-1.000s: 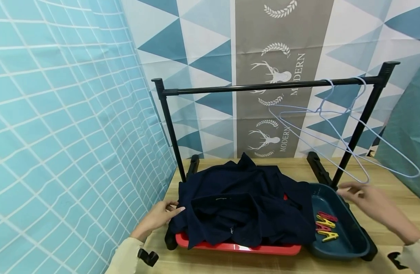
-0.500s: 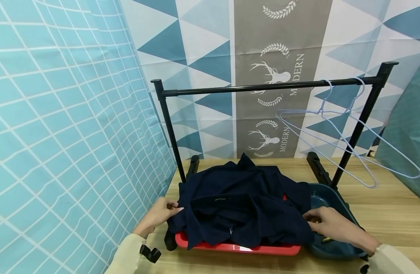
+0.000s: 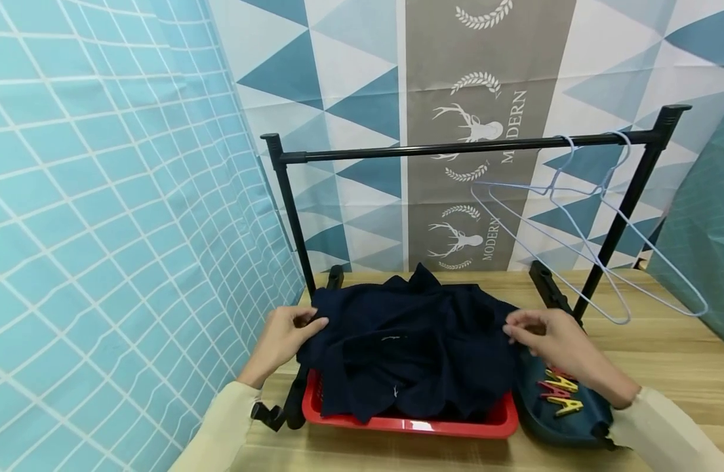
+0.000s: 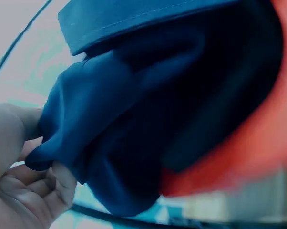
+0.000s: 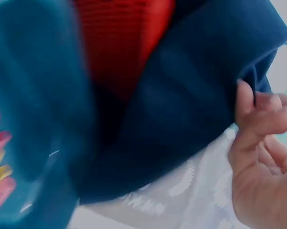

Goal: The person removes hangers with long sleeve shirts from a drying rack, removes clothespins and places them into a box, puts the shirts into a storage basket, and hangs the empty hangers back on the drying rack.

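Observation:
A dark navy collared shirt [image 3: 391, 367] lies bunched in and over a red basket [image 3: 409, 425], its collar facing the front. My left hand [image 3: 288, 337] pinches the shirt's left side between thumb and fingers; the left wrist view shows the navy cloth [image 4: 96, 105] caught there. On the other side my right hand [image 3: 547, 334] pinches the shirt's right side, and in the right wrist view its fingertips grip a fold of the cloth [image 5: 196, 81]. Both pinched sides are lifted above the basket's rim. The shirt hides most of the basket's inside.
A black rack [image 3: 421, 151] stands behind the basket, its posts on either side. Two pale blue wire hangers [image 3: 574, 203] hang at its right end. A dark blue tray [image 3: 545, 419] with several red and yellow clothespins [image 3: 559, 393] sits right of the basket.
My right hand came in from beyond the tray and took hold of the shirt's right side. Both hands then raised the shirt's sides, baring more of the basket. The hangers swing slightly.

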Motion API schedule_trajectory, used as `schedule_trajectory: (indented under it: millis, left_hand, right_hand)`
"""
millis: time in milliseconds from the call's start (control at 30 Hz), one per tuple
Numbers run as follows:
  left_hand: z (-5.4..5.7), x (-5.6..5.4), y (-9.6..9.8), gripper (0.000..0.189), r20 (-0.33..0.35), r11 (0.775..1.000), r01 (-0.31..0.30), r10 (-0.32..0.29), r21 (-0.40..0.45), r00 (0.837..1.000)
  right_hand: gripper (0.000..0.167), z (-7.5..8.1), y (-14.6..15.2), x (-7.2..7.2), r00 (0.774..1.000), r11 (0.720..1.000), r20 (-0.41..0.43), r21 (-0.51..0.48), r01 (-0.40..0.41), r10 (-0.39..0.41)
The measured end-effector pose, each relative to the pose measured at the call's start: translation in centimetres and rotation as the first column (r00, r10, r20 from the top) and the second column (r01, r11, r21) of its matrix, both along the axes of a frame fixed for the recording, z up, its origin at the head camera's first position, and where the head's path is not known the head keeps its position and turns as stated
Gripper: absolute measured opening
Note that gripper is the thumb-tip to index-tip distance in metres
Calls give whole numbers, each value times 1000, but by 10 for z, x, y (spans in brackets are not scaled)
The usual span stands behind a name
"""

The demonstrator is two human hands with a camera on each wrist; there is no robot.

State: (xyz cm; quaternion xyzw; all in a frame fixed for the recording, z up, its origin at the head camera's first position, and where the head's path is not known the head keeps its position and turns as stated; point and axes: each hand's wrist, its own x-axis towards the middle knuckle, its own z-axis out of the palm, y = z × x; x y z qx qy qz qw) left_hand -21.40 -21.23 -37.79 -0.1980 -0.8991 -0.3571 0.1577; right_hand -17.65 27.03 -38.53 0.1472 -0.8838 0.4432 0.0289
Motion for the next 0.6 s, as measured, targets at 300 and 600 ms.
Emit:
schedule_trajectory:
  millis: [300,600]
  left_hand:
    - [-2,-1,52,29,27,774,421,-464,-473,885]
    - [-20,4,63,60,534,469,606,-294,-643,793]
  right_hand:
    - [4,-16,-73,-12,917,930,-198,200,-307,346]
    - [33,-40,-84,-12,803,701,173,409,-585,570]
